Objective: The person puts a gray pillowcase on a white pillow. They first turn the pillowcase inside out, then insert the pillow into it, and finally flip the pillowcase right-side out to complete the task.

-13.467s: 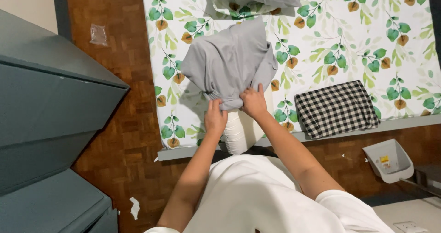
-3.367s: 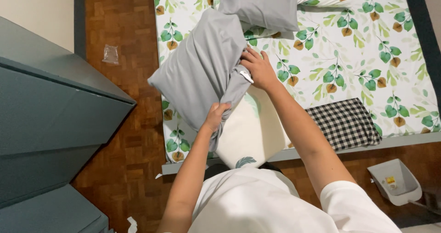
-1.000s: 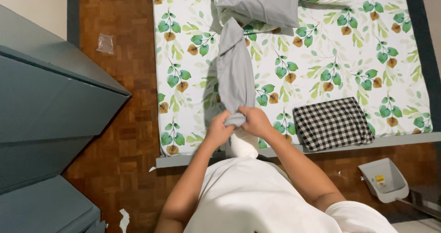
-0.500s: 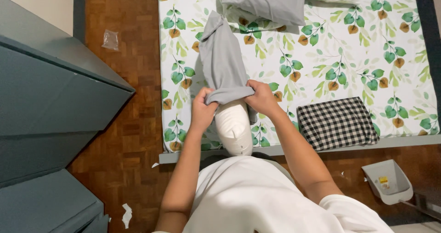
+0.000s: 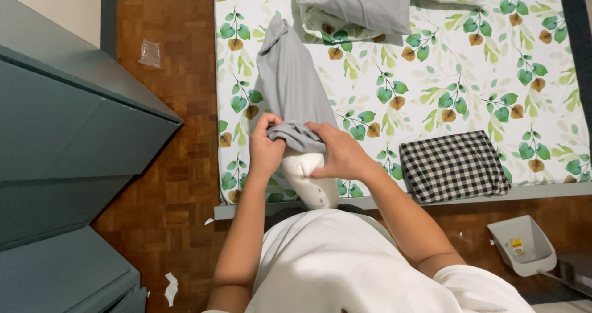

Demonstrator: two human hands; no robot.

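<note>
I see the left hand [image 5: 265, 154] and right hand [image 5: 336, 154] both pinching the bunched open edge of the grey pillowcase [image 5: 291, 85], fingers curled tight on the fabric. The case lies lengthwise on the leaf-print bedsheet [image 5: 444, 72], stretching far from me. A white pillow [image 5: 308, 178] pokes out of its near end. A checked folded cloth [image 5: 453, 165] sits to the right.

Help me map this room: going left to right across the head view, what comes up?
Grey-green cabinet → clear plastic wrapper → left hand → right hand → checked folded cloth → grey dustpan.
</note>
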